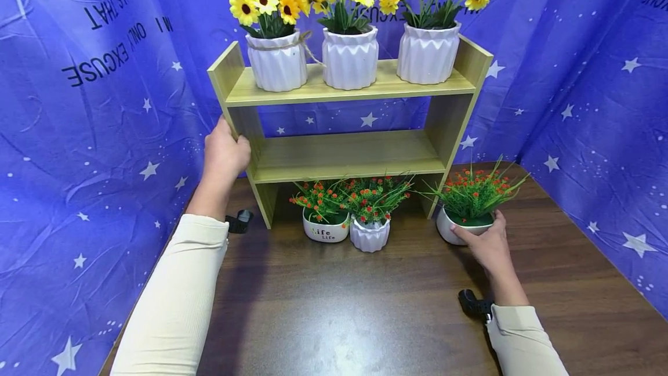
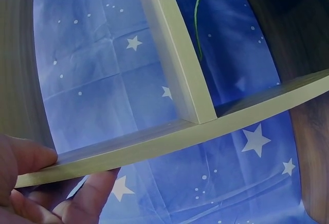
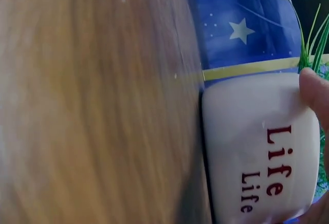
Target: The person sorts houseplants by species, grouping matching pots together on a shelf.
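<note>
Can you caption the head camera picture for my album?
Left hand grips a shelf; right hand holds a white flowerpot.

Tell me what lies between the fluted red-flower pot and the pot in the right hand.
In the head view, bare tabletop separates the fluted pot from the held pot; the shelf's right panel stands farther back.

The brown wooden table point(image 1: 313, 289) carries a pale wood shelf point(image 1: 349, 155) at its far side. Across the shelf's top stand three white pots of yellow flowers: left pot point(image 1: 277, 65), middle pot point(image 1: 350, 60), right pot point(image 1: 429, 55). Directly on the table, at the shelf's lower opening, stand an oval pot point(image 1: 326, 227) and, just right, a fluted pot point(image 1: 370, 236). A white bowl point(image 1: 450, 230) sits farther right, beside the shelf.
</note>
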### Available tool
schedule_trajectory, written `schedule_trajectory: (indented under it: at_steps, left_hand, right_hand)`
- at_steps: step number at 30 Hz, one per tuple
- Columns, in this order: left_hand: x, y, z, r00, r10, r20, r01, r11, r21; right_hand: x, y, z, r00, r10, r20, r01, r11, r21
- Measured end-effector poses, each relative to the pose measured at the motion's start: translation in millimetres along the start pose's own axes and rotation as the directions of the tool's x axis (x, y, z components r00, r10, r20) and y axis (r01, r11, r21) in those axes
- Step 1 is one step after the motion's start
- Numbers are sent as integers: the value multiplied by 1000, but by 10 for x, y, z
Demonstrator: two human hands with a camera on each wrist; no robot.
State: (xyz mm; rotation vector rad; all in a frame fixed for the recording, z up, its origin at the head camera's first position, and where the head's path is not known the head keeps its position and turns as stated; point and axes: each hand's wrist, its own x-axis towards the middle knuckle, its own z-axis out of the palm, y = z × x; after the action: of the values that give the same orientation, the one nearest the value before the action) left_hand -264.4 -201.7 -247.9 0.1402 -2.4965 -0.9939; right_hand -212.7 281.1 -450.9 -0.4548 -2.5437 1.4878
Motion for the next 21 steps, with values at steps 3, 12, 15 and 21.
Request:
schedule_trajectory:
  at_steps: [3,12,15,21]
  left_hand:
    - [-3,0,4,1000,-3,0,3,1000,0]
    - [-10,-8,21,1000,8,-6,-8,1000,-8]
    - [-10,-12,29,1000,12,-8,-12,1000,-7]
    - [-6,-5,18,1000,12,-10,-12,1000,-10]
  right_hand:
    - [3,2,30,1000,17,-18,-17,1000,6]
    - [2,-37,77,996,62,-70,-65,997,-38]
    - [-17,-43,77,993,68,-96,-70,997,-22]
    - [-77,-103,-3,983,43,-176,-40,999,19]
